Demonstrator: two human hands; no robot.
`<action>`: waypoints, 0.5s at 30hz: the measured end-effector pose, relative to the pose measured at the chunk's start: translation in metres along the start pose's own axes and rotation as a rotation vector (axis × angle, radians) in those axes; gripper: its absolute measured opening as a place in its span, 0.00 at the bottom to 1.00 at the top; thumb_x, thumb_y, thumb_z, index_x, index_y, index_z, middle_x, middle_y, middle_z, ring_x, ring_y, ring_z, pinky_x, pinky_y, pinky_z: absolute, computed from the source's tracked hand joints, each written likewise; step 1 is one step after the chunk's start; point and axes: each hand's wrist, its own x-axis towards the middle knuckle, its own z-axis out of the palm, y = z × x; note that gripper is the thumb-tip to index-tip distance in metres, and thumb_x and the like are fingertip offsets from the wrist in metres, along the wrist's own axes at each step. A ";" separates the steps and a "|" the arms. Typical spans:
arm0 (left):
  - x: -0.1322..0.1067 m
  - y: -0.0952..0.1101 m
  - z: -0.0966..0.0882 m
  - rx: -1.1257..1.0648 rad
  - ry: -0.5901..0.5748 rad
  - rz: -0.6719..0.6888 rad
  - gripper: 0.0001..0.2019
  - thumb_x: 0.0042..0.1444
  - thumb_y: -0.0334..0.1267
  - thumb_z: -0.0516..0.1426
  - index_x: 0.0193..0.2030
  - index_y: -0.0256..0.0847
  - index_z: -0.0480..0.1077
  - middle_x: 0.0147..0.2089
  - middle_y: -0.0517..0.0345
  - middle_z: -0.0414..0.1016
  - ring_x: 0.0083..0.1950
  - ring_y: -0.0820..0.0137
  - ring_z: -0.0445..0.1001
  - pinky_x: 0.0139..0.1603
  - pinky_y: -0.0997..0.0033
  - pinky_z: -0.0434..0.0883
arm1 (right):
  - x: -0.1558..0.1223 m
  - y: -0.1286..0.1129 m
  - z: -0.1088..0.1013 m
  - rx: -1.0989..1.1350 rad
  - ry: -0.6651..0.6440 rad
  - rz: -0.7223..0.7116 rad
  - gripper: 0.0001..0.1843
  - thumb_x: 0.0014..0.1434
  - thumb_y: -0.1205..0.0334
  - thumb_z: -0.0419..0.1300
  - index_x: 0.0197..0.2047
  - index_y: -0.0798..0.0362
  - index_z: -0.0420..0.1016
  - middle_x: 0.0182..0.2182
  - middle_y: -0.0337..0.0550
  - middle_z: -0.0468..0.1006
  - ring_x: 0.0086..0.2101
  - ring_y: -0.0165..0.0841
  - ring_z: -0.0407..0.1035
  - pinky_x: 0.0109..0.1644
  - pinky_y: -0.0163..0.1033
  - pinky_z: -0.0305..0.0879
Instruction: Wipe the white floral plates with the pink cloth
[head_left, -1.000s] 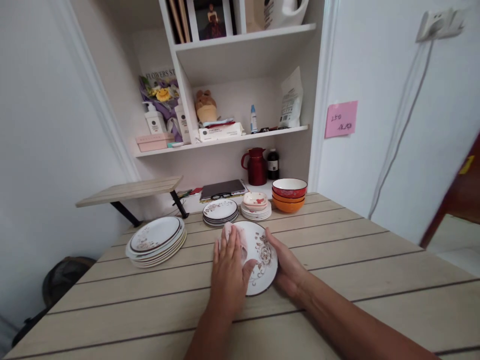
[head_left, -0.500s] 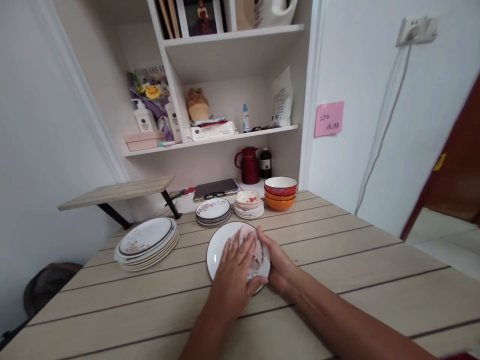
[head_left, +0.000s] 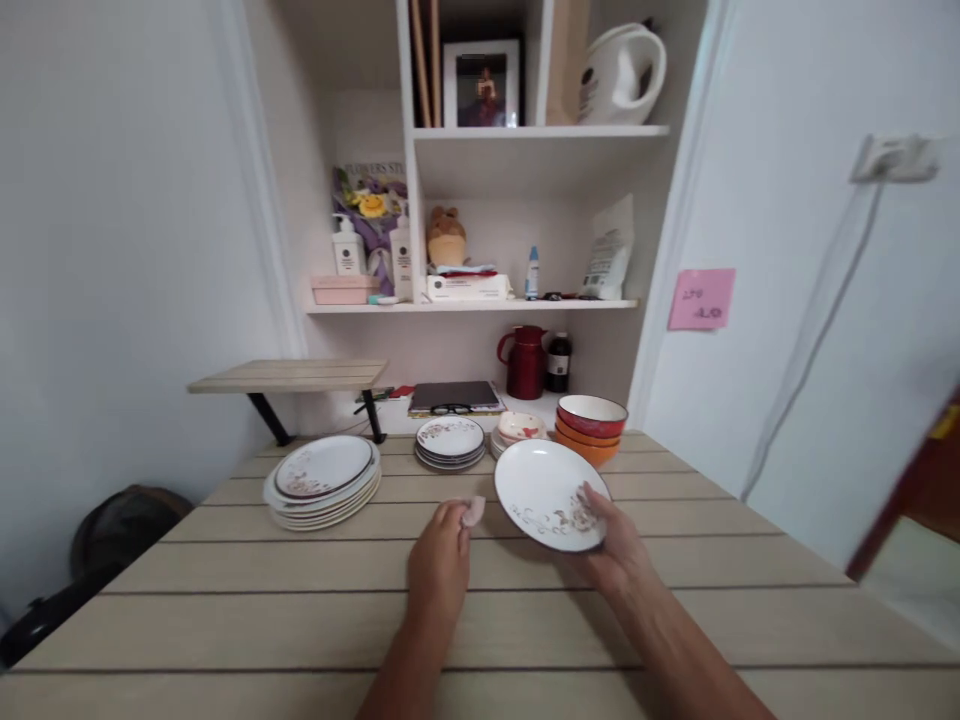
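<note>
My right hand grips the right rim of a white plate with a dark edge and a brown floral pattern, thumb on top and fingers beneath. The plate is tilted and raised off the table. My left hand is closed on a crumpled pale pink cloth, only a corner of which shows; it is left of the plate and apart from it. Behind are a stack of small floral plates and some small dishes, partly hidden by the held plate.
A stack of larger plates stands at the left, near a raised wooden shelf. Red and orange bowls are stacked at the back right. Behind the wooden table stand a red jug, a dark bottle and a dark laptop-like slab.
The cloth has come off the plate and is bunched in my left hand, which moved left. My right hand has lifted and tilted the plate, moving it right. The camera view has shifted too.
</note>
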 end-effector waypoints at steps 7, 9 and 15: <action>0.002 -0.005 -0.001 0.055 -0.038 -0.186 0.11 0.60 0.31 0.48 0.46 0.44 0.68 0.48 0.56 0.73 0.47 0.69 0.71 0.43 0.72 0.62 | 0.004 -0.012 0.034 -0.086 0.074 -0.037 0.22 0.61 0.67 0.52 0.59 0.50 0.65 0.43 0.47 0.81 0.38 0.36 0.77 0.49 0.47 0.73; 0.003 -0.002 -0.002 0.074 -0.092 -0.188 0.12 0.60 0.32 0.48 0.47 0.44 0.68 0.49 0.55 0.73 0.48 0.68 0.70 0.45 0.71 0.61 | 0.012 -0.007 0.054 -0.171 0.075 -0.017 0.19 0.62 0.65 0.52 0.56 0.51 0.66 0.43 0.48 0.80 0.38 0.37 0.77 0.46 0.47 0.74; 0.001 0.000 -0.002 0.013 -0.080 -0.201 0.13 0.60 0.33 0.49 0.48 0.44 0.69 0.49 0.55 0.73 0.49 0.67 0.69 0.48 0.69 0.61 | 0.055 0.043 0.105 -0.316 0.076 0.027 0.18 0.61 0.65 0.52 0.55 0.49 0.65 0.38 0.45 0.81 0.35 0.37 0.76 0.40 0.47 0.75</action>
